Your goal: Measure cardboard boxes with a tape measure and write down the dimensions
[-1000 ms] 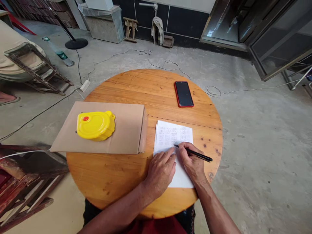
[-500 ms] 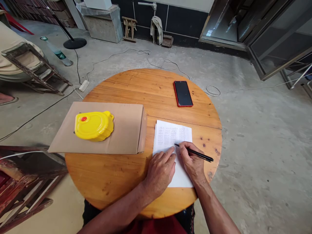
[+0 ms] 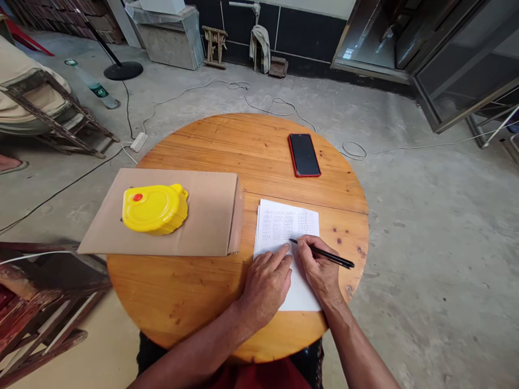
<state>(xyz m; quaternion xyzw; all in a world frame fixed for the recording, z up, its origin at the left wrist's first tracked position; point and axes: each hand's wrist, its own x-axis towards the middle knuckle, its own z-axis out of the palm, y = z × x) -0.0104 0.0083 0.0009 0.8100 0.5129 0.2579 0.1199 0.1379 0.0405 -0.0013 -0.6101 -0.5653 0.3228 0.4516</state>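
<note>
White paper sheets (image 3: 300, 292) lie on the round wooden table (image 3: 178, 302), with rows of small handwriting on their upper part. My right hand (image 3: 320, 267) grips a black pen (image 3: 332, 257), its tip touching the paper at the lower rows of writing. Flat on the left side of the sheets rests my left hand (image 3: 267, 283), fingers spread, its index fingertip close to the pen tip. Left of the paper a cardboard box (image 3: 211, 216) carries a yellow case (image 3: 156, 208) with a red button.
A phone in a red case (image 3: 305, 155) lies at the table's back right. Wooden chairs (image 3: 52, 113) stand at the left, one with a person's foot (image 3: 10, 163) nearby. A bottle (image 3: 97, 89), a power strip (image 3: 139, 142) and cables are on the floor.
</note>
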